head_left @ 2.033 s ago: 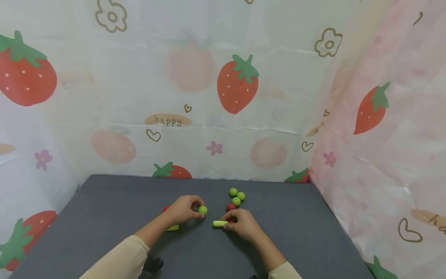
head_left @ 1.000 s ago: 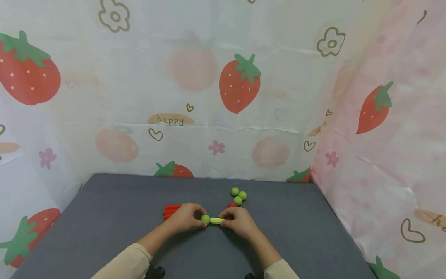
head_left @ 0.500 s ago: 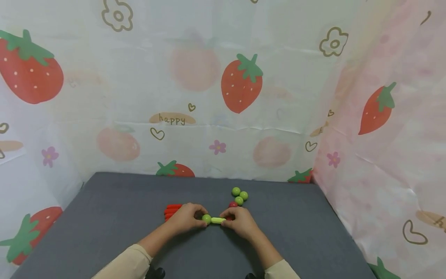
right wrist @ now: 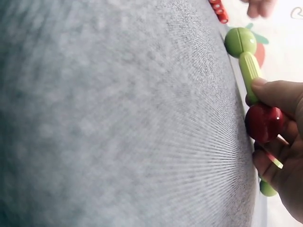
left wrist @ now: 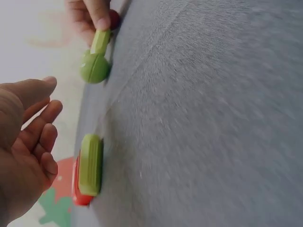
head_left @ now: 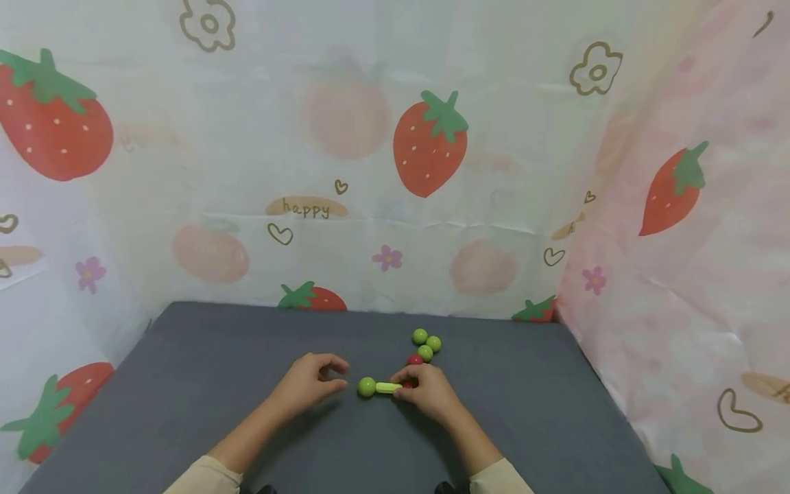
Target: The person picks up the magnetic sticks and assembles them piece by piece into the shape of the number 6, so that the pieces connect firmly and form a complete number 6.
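My right hand [head_left: 430,392] pinches a yellow-green ribbed stick [head_left: 386,388] between thumb and fingers. One end of the stick meets a green ball [head_left: 367,387]; at its other end, in the right wrist view, is a dark red ball [right wrist: 262,123], partly behind the fingers. My left hand [head_left: 306,379] is held to the left of the green ball, holding nothing, its fingers loosely bent and apart from the thumb. Below it in the left wrist view lie a loose yellow-green stick [left wrist: 90,165] and a red stick [left wrist: 81,199]. The left hand hides these sticks in the head view.
Several green balls [head_left: 424,353] sit on the dark grey table [head_left: 234,343] beyond my right hand, beside another red ball [head_left: 415,359]. Red sticks [right wrist: 219,10] show at the top of the right wrist view. A strawberry-print curtain [head_left: 370,226] stands behind the table.
My left hand brought the green ball to the stick's end, then let go and drew back to the left. The right hand keeps its pinch on the stick.
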`<act>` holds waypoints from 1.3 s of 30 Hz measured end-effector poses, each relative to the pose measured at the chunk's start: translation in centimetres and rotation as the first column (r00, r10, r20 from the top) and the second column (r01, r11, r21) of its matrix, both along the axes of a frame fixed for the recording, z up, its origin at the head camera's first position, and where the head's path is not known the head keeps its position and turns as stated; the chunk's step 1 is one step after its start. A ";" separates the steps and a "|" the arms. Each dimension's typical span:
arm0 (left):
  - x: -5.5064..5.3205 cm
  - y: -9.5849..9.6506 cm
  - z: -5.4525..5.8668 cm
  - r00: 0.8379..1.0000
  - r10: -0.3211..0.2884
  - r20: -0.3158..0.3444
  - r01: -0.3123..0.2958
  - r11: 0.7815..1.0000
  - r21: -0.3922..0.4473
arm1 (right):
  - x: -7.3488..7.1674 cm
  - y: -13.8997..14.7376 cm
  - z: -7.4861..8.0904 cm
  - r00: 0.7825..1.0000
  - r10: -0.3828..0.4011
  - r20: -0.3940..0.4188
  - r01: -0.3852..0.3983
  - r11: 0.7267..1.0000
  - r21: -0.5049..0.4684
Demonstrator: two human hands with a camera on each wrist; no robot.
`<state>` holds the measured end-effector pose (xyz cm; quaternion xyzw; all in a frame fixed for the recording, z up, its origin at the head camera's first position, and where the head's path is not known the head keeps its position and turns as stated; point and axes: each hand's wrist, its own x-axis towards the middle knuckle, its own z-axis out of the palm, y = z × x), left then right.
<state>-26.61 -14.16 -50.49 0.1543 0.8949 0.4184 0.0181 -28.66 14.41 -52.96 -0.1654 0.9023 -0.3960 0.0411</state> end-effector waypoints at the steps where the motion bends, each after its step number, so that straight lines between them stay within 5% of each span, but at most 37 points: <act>1: 0.3 -0.3 0.1 1.000 0.020 -0.015 -0.020 1.000 -0.007 | 0.0 0.0 0.1 1.000 -0.002 0.004 0.002 1.000 0.001; 7: 2.3 -2.4 -0.1 0.987 0.146 -0.071 -0.149 0.988 -0.042 | 0.0 0.0 0.2 1.000 0.001 0.002 -0.001 1.000 0.010; 12: 3.2 -3.9 -0.7 0.981 0.178 -0.079 -0.184 0.980 -0.072 | 0.0 0.1 0.2 1.000 -0.001 -0.007 0.001 1.000 0.016; 39: 2.5 -5.5 -2.7 0.982 0.154 -0.112 -0.174 0.963 -0.205 | 0.2 0.0 0.2 1.000 0.000 0.022 0.000 1.000 0.012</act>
